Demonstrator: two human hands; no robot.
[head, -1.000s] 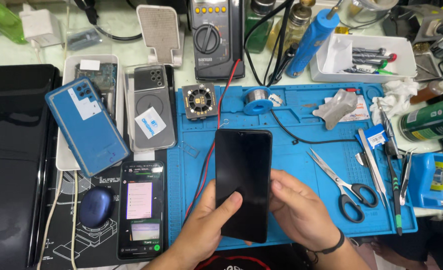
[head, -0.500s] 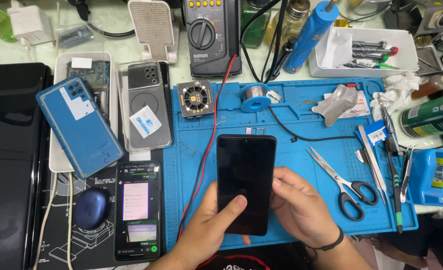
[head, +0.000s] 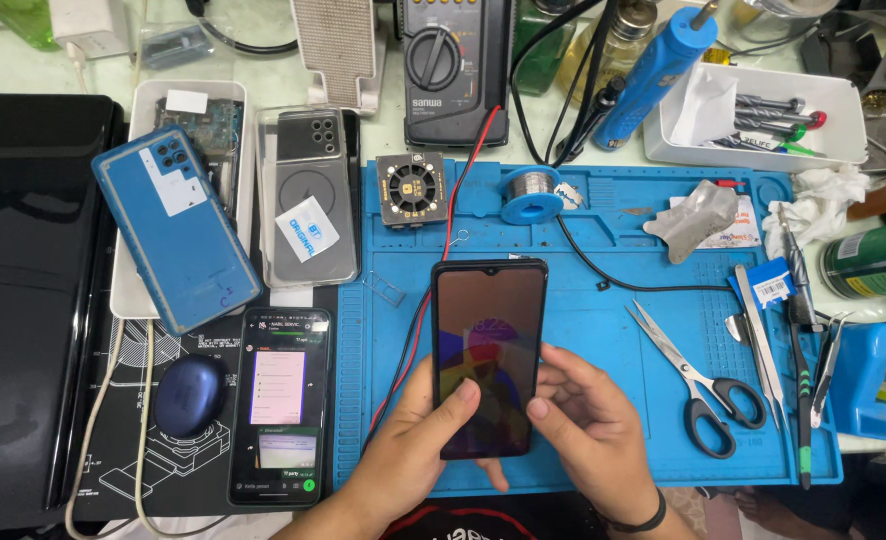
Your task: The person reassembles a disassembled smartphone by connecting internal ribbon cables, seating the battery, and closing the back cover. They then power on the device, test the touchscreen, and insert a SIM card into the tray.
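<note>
Overhead view of a cluttered repair counter [head: 23, 70]. At nine o'clock, a glossy black slab; beside it a blue phone back cover [head: 176, 230] lies tilted, with a lit phone [head: 279, 405] and a rounded blue earbud case [head: 189, 396] below. At centre, on a blue rubbery work mat [head: 603, 440], the left hand [head: 418, 455] and right hand [head: 583, 435] pinch a flat black smartphone [head: 490, 350] by its lower end, thumbs pressed on the glass. Its long axis runs upright, top toward twelve o'clock. The screen, dark half a second ago, now glows with colours. At three o'clock lie steel scissors [head: 693, 375].
</note>
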